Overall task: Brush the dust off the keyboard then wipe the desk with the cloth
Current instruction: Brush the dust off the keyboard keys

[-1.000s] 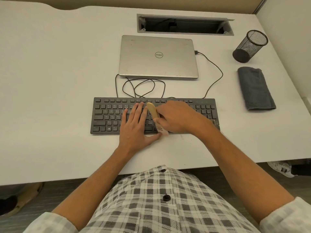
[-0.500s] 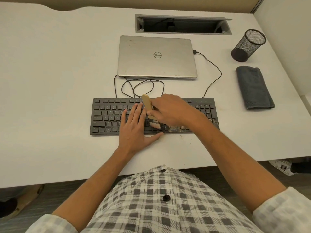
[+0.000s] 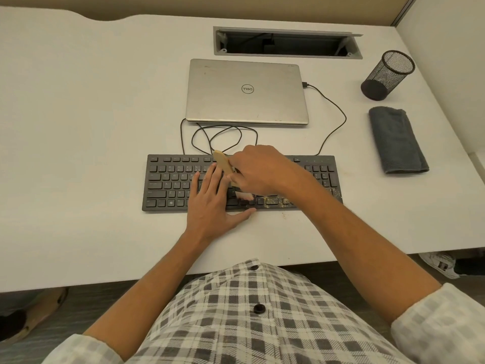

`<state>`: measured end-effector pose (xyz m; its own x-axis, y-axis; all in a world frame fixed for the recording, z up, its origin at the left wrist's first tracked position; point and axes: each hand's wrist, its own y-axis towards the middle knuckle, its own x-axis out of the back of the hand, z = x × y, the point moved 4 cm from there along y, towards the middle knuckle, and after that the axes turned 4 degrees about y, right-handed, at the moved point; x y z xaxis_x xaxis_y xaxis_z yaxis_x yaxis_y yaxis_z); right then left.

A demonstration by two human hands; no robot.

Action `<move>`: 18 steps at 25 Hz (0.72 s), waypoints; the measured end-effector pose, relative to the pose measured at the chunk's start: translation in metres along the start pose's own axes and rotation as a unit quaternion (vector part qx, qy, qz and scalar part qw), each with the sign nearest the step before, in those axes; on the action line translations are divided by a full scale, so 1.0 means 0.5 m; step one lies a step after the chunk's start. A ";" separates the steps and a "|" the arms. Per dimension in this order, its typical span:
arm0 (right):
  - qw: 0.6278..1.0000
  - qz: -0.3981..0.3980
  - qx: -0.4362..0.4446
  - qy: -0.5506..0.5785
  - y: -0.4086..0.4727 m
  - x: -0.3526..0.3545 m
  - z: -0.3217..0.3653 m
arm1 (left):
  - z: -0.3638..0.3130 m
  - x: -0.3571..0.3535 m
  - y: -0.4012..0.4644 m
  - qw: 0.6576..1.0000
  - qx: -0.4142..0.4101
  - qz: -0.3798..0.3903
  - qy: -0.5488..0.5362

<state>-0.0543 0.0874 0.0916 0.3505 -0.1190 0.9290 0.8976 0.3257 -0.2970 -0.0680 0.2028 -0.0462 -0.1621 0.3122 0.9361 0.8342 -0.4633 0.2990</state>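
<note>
The right hand (image 3: 258, 170) grasps a wooden-handled brush (image 3: 224, 164) over the black keyboard (image 3: 173, 179), handle tilted up-left, bristles down on the keys. The left hand (image 3: 211, 203) lies flat, fingers straight, on the keyboard's middle. The folded grey cloth (image 3: 396, 140) lies right of the keyboard, long axis running away from the desk's near edge

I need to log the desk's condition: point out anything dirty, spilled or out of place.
Tan, crumbly dust cakes the bottom-row keys at the right of the keyboard, with more at its right corner and a few specks on the desk in front. The keyboard cable lies in a loose tangle behind it.
</note>
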 end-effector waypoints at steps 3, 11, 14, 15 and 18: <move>1.000 0.009 -0.016 0.002 -0.008 -0.008 -0.009 | -0.001 0.001 -0.001 1.000 0.001 0.000 -0.001; 0.999 -0.007 -0.034 0.029 -0.021 -0.013 -0.031 | -0.001 -0.001 -0.002 1.000 0.003 0.015 0.007; 0.996 0.019 -0.085 -0.004 -0.021 -0.004 -0.060 | -0.003 0.002 -0.001 1.000 0.002 0.010 0.010; 0.996 0.016 -0.085 -0.006 -0.023 0.001 -0.062 | -0.003 0.002 -0.001 1.000 0.002 0.008 0.009; 0.999 -0.003 -0.049 0.019 -0.031 -0.001 -0.049 | -0.003 0.003 -0.001 1.000 0.001 0.006 0.009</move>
<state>-0.0620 0.0593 0.0905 0.3535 -0.1564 0.9223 0.9207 0.2325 -0.3135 -0.0695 0.2022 -0.0446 -0.1620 0.2918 0.9427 0.8368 -0.4657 0.2880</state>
